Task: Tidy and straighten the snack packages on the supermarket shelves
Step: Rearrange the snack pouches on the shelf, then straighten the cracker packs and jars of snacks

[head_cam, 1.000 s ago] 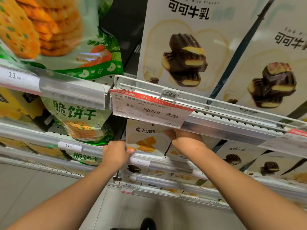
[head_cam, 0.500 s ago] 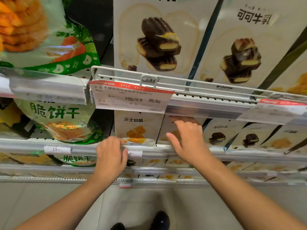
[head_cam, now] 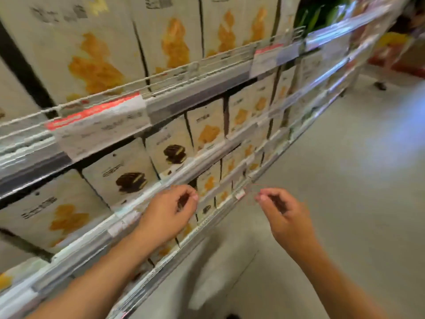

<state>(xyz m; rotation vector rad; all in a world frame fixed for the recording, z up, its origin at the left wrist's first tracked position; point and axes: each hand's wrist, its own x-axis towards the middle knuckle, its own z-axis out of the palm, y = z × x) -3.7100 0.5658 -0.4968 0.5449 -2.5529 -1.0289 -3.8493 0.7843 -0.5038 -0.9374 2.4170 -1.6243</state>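
The view is motion-blurred. Cream snack boxes stand in rows on the shelves: a chocolate-biscuit box and another on the middle shelf, with an orange-print box to their right. Large orange-print boxes fill the shelf above. My left hand hovers in front of the lower shelf rail, fingers loosely curled, holding nothing. My right hand hangs in the aisle to the right of the shelf ends, also loosely curled, with nothing in it. Neither hand touches a box.
A red-and-white sale tag hangs on the upper wire rail, another tag farther right. Lower shelves hold more small boxes. Grey floor opens to the right; a red-based display stands far right.
The view has swung right along the shelf. My right hand came off the boxes on the middle shelf and my left hand let go of the shelf rail; both now hang free.
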